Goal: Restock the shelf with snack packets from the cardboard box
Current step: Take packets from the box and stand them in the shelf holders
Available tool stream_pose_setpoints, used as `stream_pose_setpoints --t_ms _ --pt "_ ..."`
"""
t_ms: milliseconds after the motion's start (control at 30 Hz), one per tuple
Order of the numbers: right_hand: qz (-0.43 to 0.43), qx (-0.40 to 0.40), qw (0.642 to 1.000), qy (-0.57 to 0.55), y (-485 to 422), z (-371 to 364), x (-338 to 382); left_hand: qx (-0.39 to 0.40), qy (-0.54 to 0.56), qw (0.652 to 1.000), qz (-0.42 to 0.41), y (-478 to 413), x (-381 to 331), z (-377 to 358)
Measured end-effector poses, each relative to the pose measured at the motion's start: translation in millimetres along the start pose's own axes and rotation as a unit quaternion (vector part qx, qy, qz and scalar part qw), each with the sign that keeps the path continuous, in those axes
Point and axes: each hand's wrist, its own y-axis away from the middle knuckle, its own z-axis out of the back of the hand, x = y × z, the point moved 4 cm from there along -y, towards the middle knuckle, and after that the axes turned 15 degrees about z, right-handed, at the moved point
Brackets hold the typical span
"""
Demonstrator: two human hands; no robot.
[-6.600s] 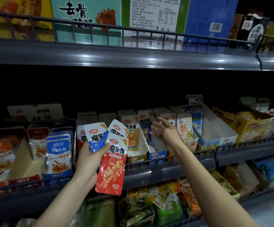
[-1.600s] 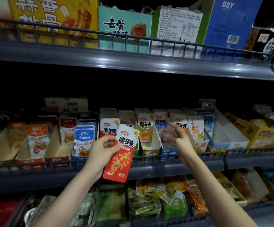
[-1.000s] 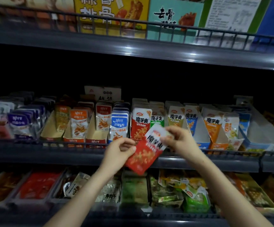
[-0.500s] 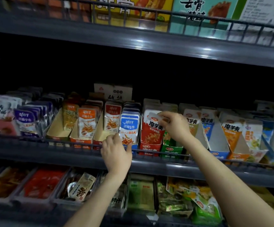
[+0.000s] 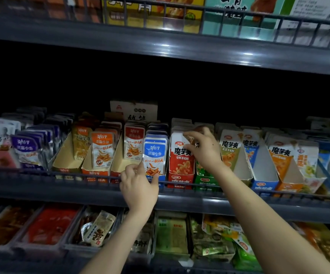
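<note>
Passed across from left hand (image 5: 139, 187) to right hand (image 5: 202, 150), and now standing upright at the front of the red tray (image 5: 180, 181) on the shelf (image 5: 199, 202): red packet (image 5: 181, 155). Pinched at its white top edge, right fingers clamped on it. Left emptied, loosely curled at the foot of the blue packet (image 5: 154, 153); touching or gripping, cannot tell. Probably light, limp, slick foil; best taken by the flat sealed top. Stiff card trays, thin wire rail (image 5: 61, 174).

Yellow carton (image 5: 154, 16) beside teal carton (image 5: 239, 18) above; red pouches (image 5: 51, 224) low at left.
</note>
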Motion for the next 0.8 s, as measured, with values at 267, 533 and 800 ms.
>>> stream_pose_setpoints --t_ms 267,533,800 --pt "-0.009 -0.054 0.998 -0.025 24.7 23.4 -4.4 0.017 0.005 1.000 0.000 0.1 -2.8 6.5" --pt "-0.046 -0.067 0.995 -0.051 113.8 61.2 22.5 0.036 0.038 0.998 -0.028 36.7 21.0 45.8" --pt "-0.130 0.027 0.983 -0.128 247.0 22.0 43.4 0.107 -0.036 0.994 -0.002 100.8 142.3 52.2"
